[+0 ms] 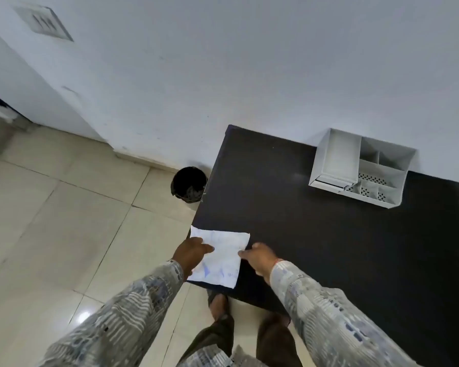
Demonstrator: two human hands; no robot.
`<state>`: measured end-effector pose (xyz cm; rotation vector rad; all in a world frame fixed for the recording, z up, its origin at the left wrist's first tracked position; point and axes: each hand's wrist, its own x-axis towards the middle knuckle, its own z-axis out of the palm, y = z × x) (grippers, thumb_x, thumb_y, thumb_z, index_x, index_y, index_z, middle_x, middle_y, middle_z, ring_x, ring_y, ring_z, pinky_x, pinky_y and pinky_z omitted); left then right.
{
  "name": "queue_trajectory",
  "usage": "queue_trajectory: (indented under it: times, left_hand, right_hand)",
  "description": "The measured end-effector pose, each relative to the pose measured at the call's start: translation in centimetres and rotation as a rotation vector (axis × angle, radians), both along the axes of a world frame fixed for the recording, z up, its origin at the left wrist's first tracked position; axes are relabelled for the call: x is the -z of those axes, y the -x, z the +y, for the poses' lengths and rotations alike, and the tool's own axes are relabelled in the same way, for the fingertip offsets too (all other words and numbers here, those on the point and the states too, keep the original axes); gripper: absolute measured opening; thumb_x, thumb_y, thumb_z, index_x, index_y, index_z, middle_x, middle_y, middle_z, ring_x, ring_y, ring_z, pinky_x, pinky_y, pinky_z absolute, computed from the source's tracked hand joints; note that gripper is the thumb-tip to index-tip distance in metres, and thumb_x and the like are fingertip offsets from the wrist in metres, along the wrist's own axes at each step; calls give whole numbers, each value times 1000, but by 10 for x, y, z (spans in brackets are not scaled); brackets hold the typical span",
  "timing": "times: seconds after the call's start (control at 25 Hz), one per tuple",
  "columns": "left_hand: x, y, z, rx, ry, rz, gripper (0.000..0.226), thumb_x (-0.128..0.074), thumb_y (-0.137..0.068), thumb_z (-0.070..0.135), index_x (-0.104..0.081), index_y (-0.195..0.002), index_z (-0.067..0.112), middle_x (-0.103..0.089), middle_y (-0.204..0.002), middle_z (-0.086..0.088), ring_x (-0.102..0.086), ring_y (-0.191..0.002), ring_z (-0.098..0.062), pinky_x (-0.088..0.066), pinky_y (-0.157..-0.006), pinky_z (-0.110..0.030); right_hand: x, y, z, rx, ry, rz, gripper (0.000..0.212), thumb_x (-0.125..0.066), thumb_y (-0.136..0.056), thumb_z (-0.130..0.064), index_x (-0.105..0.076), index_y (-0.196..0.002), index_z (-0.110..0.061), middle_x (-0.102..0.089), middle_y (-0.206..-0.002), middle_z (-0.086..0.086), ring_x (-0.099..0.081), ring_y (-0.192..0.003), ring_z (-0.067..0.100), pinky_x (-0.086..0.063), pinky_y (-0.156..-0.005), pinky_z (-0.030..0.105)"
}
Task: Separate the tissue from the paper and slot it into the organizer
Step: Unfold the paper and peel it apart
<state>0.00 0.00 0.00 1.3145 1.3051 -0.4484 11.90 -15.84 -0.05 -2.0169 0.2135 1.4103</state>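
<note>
Both grips pinching the white sheet [217, 256] between them, my left hand [190, 256] on its left edge, my right hand [257, 258] at its right edge, tissue and paper indistinguishable, sheet at the dark tabletop's [302, 234] near corner, white organizer [361, 168] well beyond my right grip, black bin [189, 184] on the floor beyond my left.

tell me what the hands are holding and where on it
Both hands touch the white sheet at the table's near-left corner: left hand on its left edge, right hand at its right edge. Whether they grip or only press cannot be told.
</note>
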Motion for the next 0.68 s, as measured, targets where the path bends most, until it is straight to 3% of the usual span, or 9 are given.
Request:
queue_trajectory:
  times: [0.08, 0.16, 0.24, 0.36, 0.44, 0.52, 0.56, 0.68]
  left_hand:
    - [12, -2, 1, 88, -77, 51, 57, -72, -96, 30, -56, -149, 16, -56, -153, -9, -53, -136, -34, -46, -115, -51]
    - [14, 0, 1, 70, -40, 41, 61, -74, -94, 34, -56, -150, 18, -56, -155, -11, -54, -137, -33, -46, -116, -54]
    - [5, -3, 1, -111, 81, -59, 62, -77, -91, 39, -59, -146, 19, -60, -150, -13, -59, -132, -33, -51, -110, -55]
    - [-19, -10, 11, -372, 297, -207, 67, -69, -91, 62, -66, -137, 12, -70, -136, -20, -69, -119, -36, -60, -96, -51]
    - [-42, -15, 20, -444, 526, -289, 89, -60, -87, 79, -70, -133, 3, -72, -133, -26, -67, -125, -44, -53, -108, -60]
    - [-72, -25, 22, -482, 695, -438, 76, -60, -96, 63, -64, -142, 2, -69, -137, -27, -63, -127, -45, -47, -114, -62]
    - [-84, -30, 21, -477, 717, -498, 63, -62, -101, 44, -58, -149, 3, -68, -137, -27, -66, -124, -44, -51, -110, -60]
    - [-115, -43, 15, -386, 684, -585, 53, -60, -97, 3, -53, -150, 2, -75, -127, -26, -77, -106, -44, -64, -85, -56]
  right_hand:
    - [9, 6, 8, 30, -5, 148, 41, -71, -96, -20, -61, -134, -7, -68, -132, 8, -61, -110, 25, -47, -90, 38]
    - [12, 13, 17, 102, -25, 301, 39, -73, -94, -20, -64, -131, -13, -71, -129, 8, -65, -116, 29, -51, -94, 45]
    - [7, 13, 32, 57, -62, 223, 36, -72, -94, -19, -66, -129, -11, -73, -128, 14, -68, -117, 35, -55, -101, 51]
    - [-30, 4, 43, -327, -160, -311, 25, -65, -98, -21, -74, -119, -9, -74, -120, 15, -70, -110, 32, -56, -102, 42]
    - [-70, 0, 34, -666, -208, -741, 26, -63, -98, -20, -75, -121, -16, -70, -121, 11, -66, -112, 29, -52, -100, 40]
    - [-105, -1, 20, -934, -278, -980, 37, -69, -93, -26, -72, -130, -29, -66, -131, 2, -59, -124, 25, -44, -111, 44]
    - [-120, -3, 12, -961, -308, -953, 43, -72, -92, -31, -68, -134, -33, -64, -138, -2, -54, -132, 22, -38, -117, 44]
    - [-164, -8, -6, -590, -317, -811, 49, -71, -95, -31, -60, -143, -31, -60, -146, -5, -53, -135, 15, -40, -119, 35]
